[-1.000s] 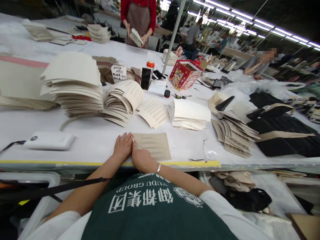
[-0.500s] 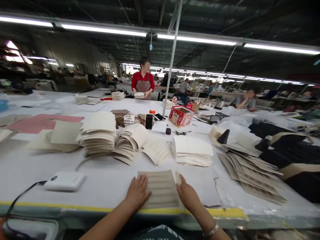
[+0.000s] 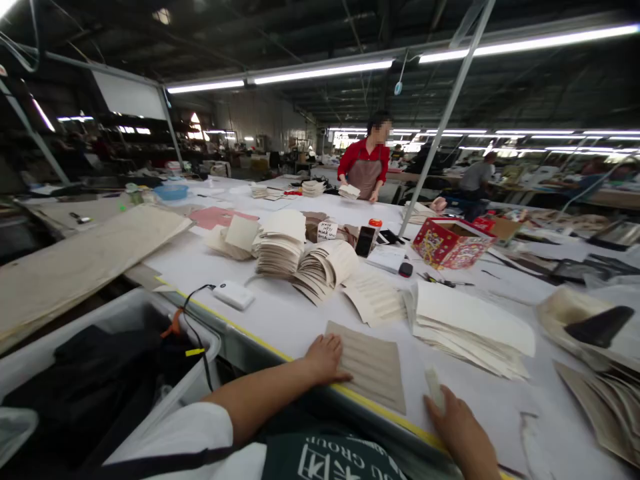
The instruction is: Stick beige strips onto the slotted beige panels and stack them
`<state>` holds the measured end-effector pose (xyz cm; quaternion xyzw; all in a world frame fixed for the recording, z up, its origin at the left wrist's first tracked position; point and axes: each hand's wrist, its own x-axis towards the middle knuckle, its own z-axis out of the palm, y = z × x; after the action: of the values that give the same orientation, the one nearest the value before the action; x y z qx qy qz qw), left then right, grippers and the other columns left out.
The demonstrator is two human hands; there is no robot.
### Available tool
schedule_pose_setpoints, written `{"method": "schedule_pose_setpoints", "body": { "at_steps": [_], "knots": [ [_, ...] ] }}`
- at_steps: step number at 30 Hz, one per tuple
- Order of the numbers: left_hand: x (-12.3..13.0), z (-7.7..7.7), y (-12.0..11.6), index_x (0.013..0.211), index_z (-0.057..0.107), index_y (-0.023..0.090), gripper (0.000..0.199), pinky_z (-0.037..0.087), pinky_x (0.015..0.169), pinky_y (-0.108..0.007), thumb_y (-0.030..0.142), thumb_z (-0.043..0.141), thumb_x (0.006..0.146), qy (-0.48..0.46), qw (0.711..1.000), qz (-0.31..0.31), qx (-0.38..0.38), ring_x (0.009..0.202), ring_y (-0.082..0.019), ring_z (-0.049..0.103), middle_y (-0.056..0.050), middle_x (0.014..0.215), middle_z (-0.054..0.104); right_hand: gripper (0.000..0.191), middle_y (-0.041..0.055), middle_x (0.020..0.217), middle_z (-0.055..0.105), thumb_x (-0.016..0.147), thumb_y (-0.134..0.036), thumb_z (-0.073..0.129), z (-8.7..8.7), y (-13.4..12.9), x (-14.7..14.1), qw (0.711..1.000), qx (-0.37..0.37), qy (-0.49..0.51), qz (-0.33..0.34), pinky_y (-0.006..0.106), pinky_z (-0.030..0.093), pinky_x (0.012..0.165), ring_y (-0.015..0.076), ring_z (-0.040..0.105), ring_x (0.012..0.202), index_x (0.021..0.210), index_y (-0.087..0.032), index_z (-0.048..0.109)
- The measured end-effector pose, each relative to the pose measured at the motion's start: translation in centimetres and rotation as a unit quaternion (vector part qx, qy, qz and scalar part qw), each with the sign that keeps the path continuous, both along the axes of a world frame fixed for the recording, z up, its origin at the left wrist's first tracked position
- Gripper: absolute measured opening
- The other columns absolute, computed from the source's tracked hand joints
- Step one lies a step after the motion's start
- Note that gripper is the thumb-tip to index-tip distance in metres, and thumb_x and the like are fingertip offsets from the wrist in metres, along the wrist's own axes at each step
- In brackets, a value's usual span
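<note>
Along the yellow-banded front edge of a white-topped worktable (image 3: 285, 327), the person's two hands are apart: the right hand (image 3: 457, 423) pinches a narrow, whitish strip (image 3: 434, 387), while the left hand (image 3: 325, 360) rests flat on the left side of a rectangular beige panel (image 3: 373, 367) with faint ridged bands, lying near that edge. Beyond it sits a low stack of off-white sheets (image 3: 470, 323). Farther back stands an open-topped red patterned box (image 3: 450, 245), and across the table another person in a red top and brown apron (image 3: 365, 170) holds a small pale bundle (image 3: 349, 191).
</note>
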<state>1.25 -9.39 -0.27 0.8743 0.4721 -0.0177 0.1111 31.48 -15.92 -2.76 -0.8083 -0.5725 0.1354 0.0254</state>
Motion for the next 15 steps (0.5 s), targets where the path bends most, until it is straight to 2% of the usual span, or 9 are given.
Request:
{"method": "schedule_pose_setpoints", "body": {
  "at_steps": [3,6,11,13,15],
  "knots": [
    [-0.3,-0.4,-0.7,0.142,0.018,0.006,0.095,0.008,0.11,-0.05,0.073,0.033,0.077,-0.027,0.999,-0.005,-0.039,0.138,-0.029,0.01,-0.016,0.149,0.013,0.056,0.0192,0.115,0.054,0.091,-0.04,0.027,0.5,-0.4,-0.3,1.0,0.01,-0.02,0.017,0.039,0.041,0.091,0.0287,0.055,0.105,0.133,-0.004,0.036],
    [-0.4,-0.8,-1.1,0.143,0.013,0.007,0.096,0.001,0.11,-0.05,0.074,0.029,0.077,-0.042,0.998,-0.012,-0.052,0.138,-0.026,0.004,-0.014,0.15,0.008,0.051,0.0184,0.111,0.054,0.093,-0.037,0.023,1.0,-0.7,-0.2,0.998,0.009,-0.057,0.024,0.04,0.041,0.09,0.0283,0.058,0.099,0.133,-0.007,0.036],
    [-1.3,-0.8,-0.1,0.144,0.014,0.01,0.094,-0.001,0.109,-0.051,0.073,0.032,0.076,-0.037,0.998,-0.011,-0.05,0.139,-0.025,0.006,-0.013,0.15,0.009,0.038,0.0172,0.099,0.056,0.093,-0.029,0.029,1.2,-0.5,0.2,0.991,0.003,-0.113,0.068,0.039,0.042,0.085,0.0284,0.058,0.091,0.116,-0.008,0.05],
    [-1.9,-0.3,0.7,0.144,0.015,0.012,0.092,-0.001,0.109,-0.051,0.071,0.034,0.076,-0.019,0.999,-0.007,-0.047,0.138,-0.025,0.008,-0.012,0.149,0.01,0.033,0.0175,0.097,0.056,0.091,-0.024,0.032,1.6,-0.1,0.0,0.992,0.008,-0.101,0.073,0.038,0.042,0.084,0.0275,0.057,0.092,0.111,-0.008,0.053],
    [-2.1,0.3,1.2,0.143,0.017,0.012,0.089,0.002,0.109,-0.051,0.069,0.035,0.077,-0.003,0.999,-0.022,-0.038,0.138,-0.025,0.01,-0.012,0.149,0.011,0.031,0.0173,0.098,0.057,0.09,-0.019,0.033,2.7,0.2,-0.2,0.998,0.011,-0.052,0.046,0.035,0.042,0.084,0.025,0.056,0.093,0.108,-0.006,0.055]
  ]
}}
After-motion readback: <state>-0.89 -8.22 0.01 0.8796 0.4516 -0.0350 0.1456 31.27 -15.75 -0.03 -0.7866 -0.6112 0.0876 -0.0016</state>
